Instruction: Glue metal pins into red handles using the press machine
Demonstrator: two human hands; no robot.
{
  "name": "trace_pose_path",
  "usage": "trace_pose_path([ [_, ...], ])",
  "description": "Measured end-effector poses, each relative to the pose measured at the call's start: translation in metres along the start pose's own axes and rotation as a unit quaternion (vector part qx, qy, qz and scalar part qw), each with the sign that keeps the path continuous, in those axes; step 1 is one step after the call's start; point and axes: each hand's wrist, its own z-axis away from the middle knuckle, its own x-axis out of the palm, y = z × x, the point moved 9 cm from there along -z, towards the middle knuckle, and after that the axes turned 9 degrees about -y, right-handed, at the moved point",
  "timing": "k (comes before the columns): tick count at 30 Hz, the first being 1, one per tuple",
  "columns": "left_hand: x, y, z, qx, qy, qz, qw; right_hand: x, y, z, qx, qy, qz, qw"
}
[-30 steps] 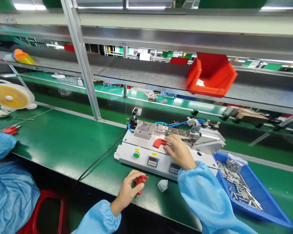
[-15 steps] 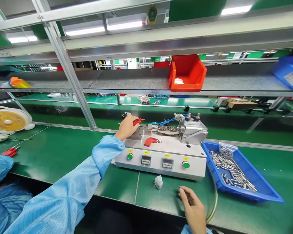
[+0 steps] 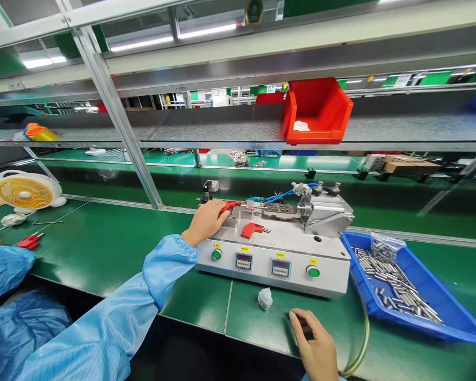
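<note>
My left hand (image 3: 207, 219) is at the left end of a grey bench machine (image 3: 273, 272), its fingers closed over a red plastic handle (image 3: 230, 205). That handle points right, toward the machine's metal fixture (image 3: 277, 208). A second red handle (image 3: 252, 229), angled and with a short metal shaft, lies on top of the machine. My right hand (image 3: 315, 341) rests near the table's front edge with thumb and fingers curled together; whether anything small is between them is hidden. Close by it on the table sits a small whitish lump (image 3: 265, 299).
A blue tray (image 3: 424, 330) of metal pins stands right of the machine, beside a hose (image 3: 363, 344). Above is a shelf with a red bin (image 3: 317, 119). At left are a fan (image 3: 28, 191), red-handled pieces (image 3: 29, 241) and another person's blue sleeve (image 3: 8, 270).
My view has shifted a little. My left hand has flattened and lowered over the red handle, which now sits against the fixture. The right hand stays in nearly the same place.
</note>
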Motion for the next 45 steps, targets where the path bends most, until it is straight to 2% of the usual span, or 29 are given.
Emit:
trace_pose_path([
  [3, -0.004, -0.005, 0.001, -0.006, 0.002, -0.004, 1.000, 0.003, 0.000, -0.002, -0.001, -0.005, 0.016, 1.000],
  [8, 0.001, 0.007, 0.003, 0.055, 0.014, 0.011, 0.998, 0.001, -0.003, 0.000, 0.003, 0.008, 0.018, 1.000],
  [13, 0.010, -0.001, 0.010, 0.017, 0.038, 0.030, 0.999, 0.002, -0.009, 0.002, 0.011, -0.004, 0.001, 1.000],
  [15, 0.012, -0.001, 0.016, 0.015, 0.047, 0.043, 0.998, -0.005, -0.017, 0.000, 0.016, 0.025, -0.007, 1.000],
  [19, 0.013, -0.002, 0.030, 0.013, 0.064, 0.081, 0.995, -0.033, -0.046, -0.012, -0.022, 0.164, 0.040, 0.985],
  [22, 0.012, -0.003, 0.038, 0.007, 0.063, 0.098, 0.993, -0.036, -0.057, -0.032, -0.063, 0.188, 0.120, 0.973],
  [26, 0.001, 0.007, 0.061, 0.022, 0.071, 0.078, 0.994, -0.024, -0.040, -0.046, -0.075, 0.194, 0.198, 0.958],
  [30, -0.009, 0.016, 0.104, -0.012, 0.145, 0.029, 0.989, -0.015, -0.022, -0.046, -0.083, 0.213, 0.206, 0.951],
  [31, -0.007, 0.018, 0.113, -0.018, 0.145, 0.020, 0.989, -0.015, -0.021, -0.045, -0.088, 0.220, 0.200, 0.951],
  [32, -0.002, 0.020, 0.120, -0.017, 0.125, 0.018, 0.992, -0.016, -0.022, -0.044, -0.097, 0.227, 0.195, 0.949],
  [35, 0.019, 0.025, 0.125, 0.009, 0.004, 0.061, 0.998, -0.018, -0.032, -0.042, -0.134, 0.238, 0.199, 0.941],
  [37, 0.024, 0.024, 0.123, 0.012, -0.043, 0.100, 0.994, -0.018, -0.036, -0.041, -0.145, 0.240, 0.208, 0.937],
  [39, 0.023, 0.020, 0.119, 0.000, -0.054, 0.126, 0.991, -0.017, -0.035, -0.041, -0.129, 0.240, 0.216, 0.937],
  [45, 0.022, 0.013, 0.114, -0.063, -0.048, 0.138, 0.987, -0.018, -0.014, -0.039, -0.015, 0.244, 0.225, 0.943],
])
